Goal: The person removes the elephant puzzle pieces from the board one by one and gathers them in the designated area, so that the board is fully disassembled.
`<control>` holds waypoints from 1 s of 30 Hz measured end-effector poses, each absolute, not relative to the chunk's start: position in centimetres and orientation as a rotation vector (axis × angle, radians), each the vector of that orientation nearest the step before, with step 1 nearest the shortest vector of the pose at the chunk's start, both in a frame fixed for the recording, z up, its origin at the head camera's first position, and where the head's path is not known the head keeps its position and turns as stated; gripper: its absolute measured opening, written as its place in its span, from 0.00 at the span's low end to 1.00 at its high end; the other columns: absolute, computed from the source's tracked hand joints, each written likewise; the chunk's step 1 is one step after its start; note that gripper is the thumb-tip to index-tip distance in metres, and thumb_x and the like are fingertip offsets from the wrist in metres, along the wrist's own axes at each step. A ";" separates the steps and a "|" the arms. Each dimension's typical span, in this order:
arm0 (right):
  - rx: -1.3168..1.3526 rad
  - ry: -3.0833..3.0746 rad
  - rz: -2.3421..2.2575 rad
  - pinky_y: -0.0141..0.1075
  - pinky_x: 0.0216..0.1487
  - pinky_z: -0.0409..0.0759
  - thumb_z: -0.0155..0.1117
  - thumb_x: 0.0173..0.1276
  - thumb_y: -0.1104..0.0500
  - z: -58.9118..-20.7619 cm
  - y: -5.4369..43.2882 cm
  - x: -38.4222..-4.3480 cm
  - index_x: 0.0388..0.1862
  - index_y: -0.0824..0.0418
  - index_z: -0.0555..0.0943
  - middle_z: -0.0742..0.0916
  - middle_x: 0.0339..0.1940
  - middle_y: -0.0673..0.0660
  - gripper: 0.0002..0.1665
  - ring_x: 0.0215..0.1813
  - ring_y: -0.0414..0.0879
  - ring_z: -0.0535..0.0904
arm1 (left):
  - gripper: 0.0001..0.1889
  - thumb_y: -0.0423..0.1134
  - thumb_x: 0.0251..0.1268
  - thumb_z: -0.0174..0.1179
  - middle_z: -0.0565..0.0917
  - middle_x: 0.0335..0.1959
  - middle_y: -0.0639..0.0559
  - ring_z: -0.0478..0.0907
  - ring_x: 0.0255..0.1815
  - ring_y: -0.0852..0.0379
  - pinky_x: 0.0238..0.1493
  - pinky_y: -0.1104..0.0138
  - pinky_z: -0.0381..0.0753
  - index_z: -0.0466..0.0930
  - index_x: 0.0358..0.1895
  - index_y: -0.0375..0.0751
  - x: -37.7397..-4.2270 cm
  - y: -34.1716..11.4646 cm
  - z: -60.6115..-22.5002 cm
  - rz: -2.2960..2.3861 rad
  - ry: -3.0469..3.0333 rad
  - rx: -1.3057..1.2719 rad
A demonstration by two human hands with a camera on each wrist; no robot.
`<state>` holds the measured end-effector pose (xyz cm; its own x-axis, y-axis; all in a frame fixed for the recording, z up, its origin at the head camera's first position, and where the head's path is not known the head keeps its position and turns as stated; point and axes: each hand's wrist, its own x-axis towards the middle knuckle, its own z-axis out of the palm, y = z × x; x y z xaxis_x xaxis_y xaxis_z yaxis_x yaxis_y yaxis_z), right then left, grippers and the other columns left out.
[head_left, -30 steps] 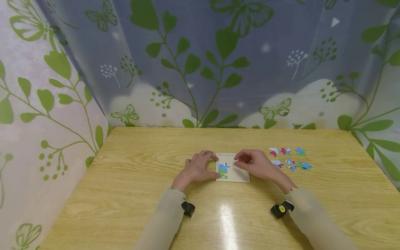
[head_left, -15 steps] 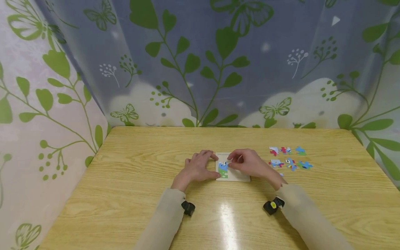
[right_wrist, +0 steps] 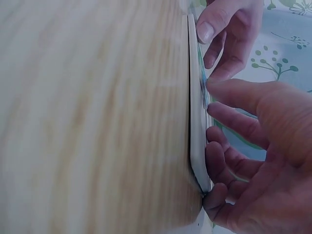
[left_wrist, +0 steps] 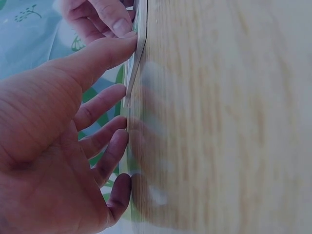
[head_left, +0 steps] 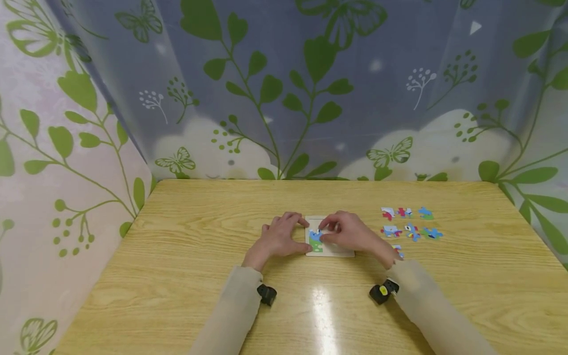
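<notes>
A small pale puzzle board (head_left: 339, 249) lies on the table. Pieces with blue and green parts fill part of its left side. My left hand (head_left: 279, 237) rests at the board's left edge, thumb at the near corner and forefinger by the far one; its other fingers touch the tabletop in the left wrist view. At the right side of the blue puzzle piece (head_left: 315, 235), my right hand (head_left: 350, 230) pinches with thumb and forefinger. In the right wrist view the thumb (right_wrist: 234, 92) reaches over the board onto the piece, partly hiding it.
Several loose puzzle pieces (head_left: 412, 231) lie in rows right of the board, one partly covered by the right wrist. A patterned curtain (head_left: 248, 98) hangs behind the wooden table (head_left: 199, 212) and along its sides.
My right hand has moved left across the board until its fingertips meet the blue piece. A loose piece by the right wrist has come into sight. The left hand stays put.
</notes>
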<state>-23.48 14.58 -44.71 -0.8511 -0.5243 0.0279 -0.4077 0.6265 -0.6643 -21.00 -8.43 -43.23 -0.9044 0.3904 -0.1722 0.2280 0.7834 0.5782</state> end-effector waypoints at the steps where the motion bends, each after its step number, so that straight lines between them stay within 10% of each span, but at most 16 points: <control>1: -0.775 2.686 -1.022 0.33 0.37 0.74 0.74 0.65 0.59 -44.7 14.5 -23.5 0.46 0.61 0.88 0.84 0.35 0.55 0.12 0.35 0.42 0.75 | 0.27 0.54 0.62 0.72 0.65 0.78 0.51 0.63 0.75 0.38 0.69 0.36 0.58 0.77 0.63 0.55 -21.0 -8.4 -43.2 0.823 2.692 0.477; 30: -0.604 2.664 -1.150 0.37 0.40 0.77 0.70 0.67 0.63 -44.3 13.7 -22.6 0.43 0.61 0.83 0.86 0.34 0.55 0.07 0.35 0.43 0.79 | 0.27 0.54 0.59 0.74 0.67 0.77 0.52 0.63 0.75 0.40 0.71 0.37 0.58 0.79 0.61 0.55 -21.3 -8.2 -43.1 0.812 2.708 0.419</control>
